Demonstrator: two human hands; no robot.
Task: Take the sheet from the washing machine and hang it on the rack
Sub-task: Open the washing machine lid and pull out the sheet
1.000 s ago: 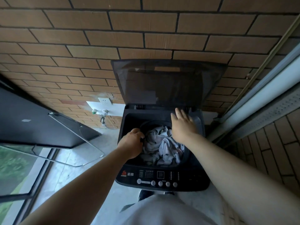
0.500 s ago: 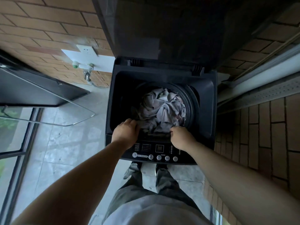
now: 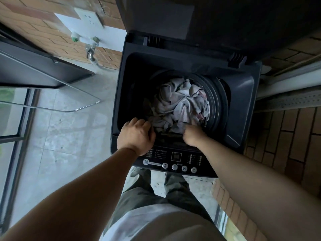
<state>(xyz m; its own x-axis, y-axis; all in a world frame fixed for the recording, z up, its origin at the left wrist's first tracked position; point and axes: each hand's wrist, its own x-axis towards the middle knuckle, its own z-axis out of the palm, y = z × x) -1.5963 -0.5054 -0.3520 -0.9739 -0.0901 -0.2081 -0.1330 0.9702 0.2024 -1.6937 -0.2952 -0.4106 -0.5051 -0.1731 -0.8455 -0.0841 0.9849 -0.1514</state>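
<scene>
A crumpled pale grey sheet (image 3: 182,103) fills the drum of a black top-loading washing machine (image 3: 241,100) whose lid stands open at the top of the view. My left hand (image 3: 136,134) sits at the near left rim of the drum, fingers curled down into the sheet's edge. At the near right of the bundle, my right hand (image 3: 192,134) has its fingers curled into the fabric. The fingertips of both hands are hidden in the cloth. The thin metal rail (image 3: 74,108) of a rack shows at the left.
A control panel with buttons (image 3: 175,160) lies along the machine's near edge. A tap and wall socket (image 3: 90,40) sit on the brick wall at the left. A window frame (image 3: 15,119) runs down the left, brick wall on the right. Pale tile floor lies to the left.
My right hand came from the far rim of the drum to the near edge and curled into the sheet. The view tilted down and drew closer over the machine.
</scene>
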